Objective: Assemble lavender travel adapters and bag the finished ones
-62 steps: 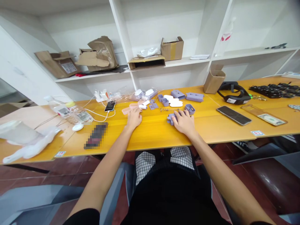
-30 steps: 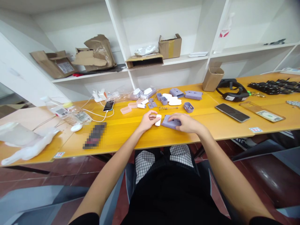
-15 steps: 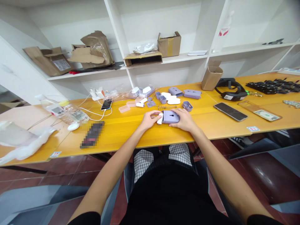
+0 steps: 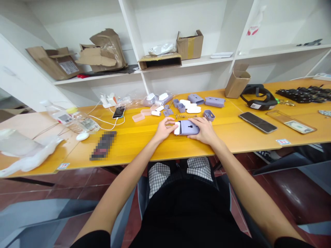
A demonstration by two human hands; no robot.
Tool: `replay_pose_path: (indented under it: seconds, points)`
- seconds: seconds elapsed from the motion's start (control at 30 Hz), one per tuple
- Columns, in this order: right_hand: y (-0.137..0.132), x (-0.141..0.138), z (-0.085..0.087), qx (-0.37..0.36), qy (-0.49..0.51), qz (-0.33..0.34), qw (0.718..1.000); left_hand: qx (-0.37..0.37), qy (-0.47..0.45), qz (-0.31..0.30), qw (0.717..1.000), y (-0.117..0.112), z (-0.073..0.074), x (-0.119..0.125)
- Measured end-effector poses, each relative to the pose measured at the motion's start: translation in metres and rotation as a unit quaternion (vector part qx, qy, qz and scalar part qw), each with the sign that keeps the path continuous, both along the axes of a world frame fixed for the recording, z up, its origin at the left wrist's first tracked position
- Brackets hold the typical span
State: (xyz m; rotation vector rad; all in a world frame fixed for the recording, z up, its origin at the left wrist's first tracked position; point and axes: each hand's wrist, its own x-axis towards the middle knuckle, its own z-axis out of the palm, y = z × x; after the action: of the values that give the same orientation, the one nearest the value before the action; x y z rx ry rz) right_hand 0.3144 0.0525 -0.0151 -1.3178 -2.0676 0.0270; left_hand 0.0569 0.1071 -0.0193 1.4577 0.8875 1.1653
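My right hand is wrapped round a purple plastic housing with a small dark slot on its upper face, lying on its side near the table's front edge. At the housing's left end my left hand pinches a white plastic cap, which sits against the opening. How far the cap goes in cannot be made out. Just beyond my hands lie several small springs, a purple cup-like part, white oval caps and more purple housings.
A charging phone, a clear bottle and a blurred dark item lie to the left. On the right are another phone, a black headset and a cardboard box. Shelves with cartons rise behind the table.
The white cap has turned from a slanted position to line up with the housing's open left end. My right hand keeps its hold on the housing. The view has shifted slightly.
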Motion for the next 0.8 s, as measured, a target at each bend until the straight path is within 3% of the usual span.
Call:
replay_pose_path:
  seconds: [0.6,0.8]
  points:
    - [-0.0019,-0.0024,-0.0002,0.028,-0.027,0.002,0.999,-0.058,-0.053,-0.020,0.997,-0.0054,0.0081,0.0020]
    - [-0.0013,-0.0038,0.0006,0.019,-0.030,0.001,0.999,-0.036,-0.050,-0.003,0.998,-0.0073,0.0076,0.0042]
